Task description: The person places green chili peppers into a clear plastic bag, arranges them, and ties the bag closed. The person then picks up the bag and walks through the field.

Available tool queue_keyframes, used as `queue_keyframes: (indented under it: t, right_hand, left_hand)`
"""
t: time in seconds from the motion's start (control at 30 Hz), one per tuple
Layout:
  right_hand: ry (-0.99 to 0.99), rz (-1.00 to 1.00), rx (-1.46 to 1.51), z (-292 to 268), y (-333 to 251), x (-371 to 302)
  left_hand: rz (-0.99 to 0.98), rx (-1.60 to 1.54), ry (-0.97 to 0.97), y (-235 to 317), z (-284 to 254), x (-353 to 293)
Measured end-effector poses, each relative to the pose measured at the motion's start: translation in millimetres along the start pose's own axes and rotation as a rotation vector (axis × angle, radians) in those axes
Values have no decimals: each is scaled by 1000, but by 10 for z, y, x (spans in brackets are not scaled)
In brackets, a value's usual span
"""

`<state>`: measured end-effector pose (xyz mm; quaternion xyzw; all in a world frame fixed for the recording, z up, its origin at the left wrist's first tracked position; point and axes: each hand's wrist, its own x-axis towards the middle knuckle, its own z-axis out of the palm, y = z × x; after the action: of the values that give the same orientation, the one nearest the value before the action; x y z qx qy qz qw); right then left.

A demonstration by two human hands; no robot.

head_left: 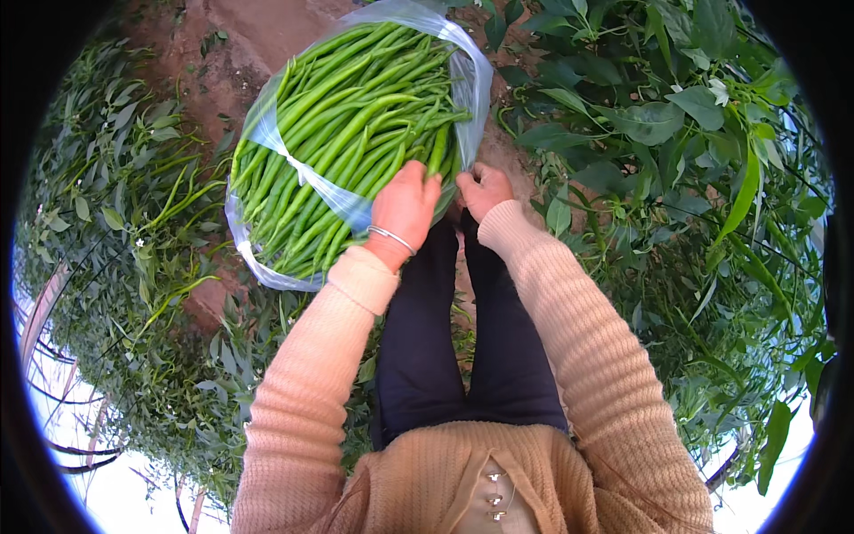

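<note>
A large clear plastic bag [474,67] lies open at the upper middle, heaped with long green chili peppers [347,125]. A twisted, knotted strip of the plastic [307,171] crosses over the peppers. My left hand [402,214], with a silver bangle at the wrist, rests at the heap's near right side. Its fingers curl down among the peppers, and their tips are hidden, so what they hold does not show. Just to its right, my right hand [487,190] is closed in a pinch on the bag's near right edge.
Leafy pepper plants [649,116] with hanging green peppers crowd in on the right. More plants [133,178] line the left side. Bare reddish soil [240,40] runs between the rows. My dark-trousered legs [422,329] are directly below the bag.
</note>
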<state>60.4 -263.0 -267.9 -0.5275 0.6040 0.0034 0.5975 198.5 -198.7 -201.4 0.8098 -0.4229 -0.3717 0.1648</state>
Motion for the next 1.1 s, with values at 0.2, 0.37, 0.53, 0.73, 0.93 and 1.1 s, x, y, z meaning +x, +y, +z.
queue_keyframes:
  t: [0.2,0.37,0.53,0.73,0.93,1.1]
  right_hand:
    - [-108,24,430,-39,-438,-268]
    - [-150,448,822,-153,-540,-564]
    - [-279,493,927,-592,-429,-645]
    - [-12,146,637,-367,-623,-553]
    - [165,59,713,-520,-705,-481]
    - [174,51,77,-113,-485,-151]
  left_hand:
    - [88,30,-183,305,-223,-213]
    - [325,82,-220,431,-326,-643]
    - [395,18,136,67,-249,-356]
    - [199,508,-97,24,216,-150]
    - [-51,502,-280,124,123,144]
    - [-83,522,-395,85,305,295]
